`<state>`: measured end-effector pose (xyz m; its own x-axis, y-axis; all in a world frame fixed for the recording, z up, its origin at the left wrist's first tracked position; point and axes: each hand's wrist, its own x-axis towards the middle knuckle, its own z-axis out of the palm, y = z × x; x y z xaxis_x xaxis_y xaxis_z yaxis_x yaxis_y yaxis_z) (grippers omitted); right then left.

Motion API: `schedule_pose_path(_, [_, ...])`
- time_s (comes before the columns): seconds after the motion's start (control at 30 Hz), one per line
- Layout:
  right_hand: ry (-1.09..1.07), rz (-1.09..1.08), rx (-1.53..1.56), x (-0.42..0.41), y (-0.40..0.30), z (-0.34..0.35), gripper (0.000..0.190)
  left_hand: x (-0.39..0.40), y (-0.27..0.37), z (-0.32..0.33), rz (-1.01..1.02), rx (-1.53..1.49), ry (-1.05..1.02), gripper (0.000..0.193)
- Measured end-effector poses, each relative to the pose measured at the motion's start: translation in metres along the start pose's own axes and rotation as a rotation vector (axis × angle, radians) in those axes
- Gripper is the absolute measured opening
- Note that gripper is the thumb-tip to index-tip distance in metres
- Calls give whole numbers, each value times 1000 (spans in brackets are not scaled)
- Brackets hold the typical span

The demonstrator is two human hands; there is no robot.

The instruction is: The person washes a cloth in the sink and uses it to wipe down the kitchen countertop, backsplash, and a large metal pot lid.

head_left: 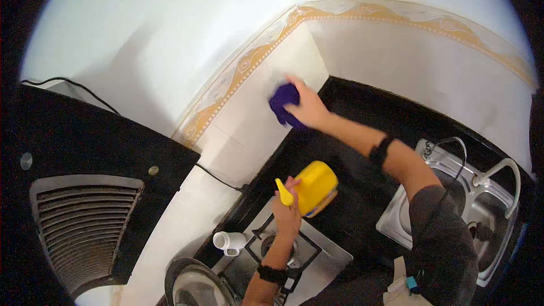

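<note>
My right hand (308,106) presses a dark purple cloth (284,101) against the white wall tiles (255,106), close to the corner; hand and cloth are slightly blurred. Lower down, my left hand (289,204) grips a yellow plastic bottle (318,185) by its neck, with the yellow nozzle or cap sticking out above the fingers. The bottle is tilted over the black countertop, beside the gas stove (333,259).
A white mug (229,241) lies or stands at the stove's back edge, near a metal pot or lid (199,287). The range hood (85,221) juts out at left. At right is a steel double sink (446,178) with two taps. A black cable (219,177) runs along the wall.
</note>
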<state>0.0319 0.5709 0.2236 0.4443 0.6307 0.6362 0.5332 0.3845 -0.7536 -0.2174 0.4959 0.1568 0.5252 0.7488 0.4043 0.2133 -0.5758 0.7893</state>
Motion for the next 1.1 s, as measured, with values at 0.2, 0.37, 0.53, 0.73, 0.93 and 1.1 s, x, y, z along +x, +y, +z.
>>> schedule_pose_path(0.2, [43, -280, -452, 100, 2, 88, 83, -48, 22, -9, -285, -225, -78, 38])
schedule_pose_path(0.37, [-478, -977, -648, -7, 41, 161, 51, -79, 41, -54, -233, -263, -119, 36])
schedule_pose_path(0.53, [-946, -786, -438, -2, 46, 178, 24, -78, 53, -109, -201, -328, 104, 37])
schedule_pose_path(0.73, [57, -756, -228, 60, -60, 185, 60, -65, 43, -145, -192, -284, 204, 40])
schedule_pose_path(0.93, [-679, -934, -485, -82, 125, 215, 43, -70, 33, -151, -95, -87, 298, 41])
schedule_pose_path(1.1, [-777, -593, -549, -78, 78, 204, 36, -88, 28, -159, -77, -3, 288, 43])
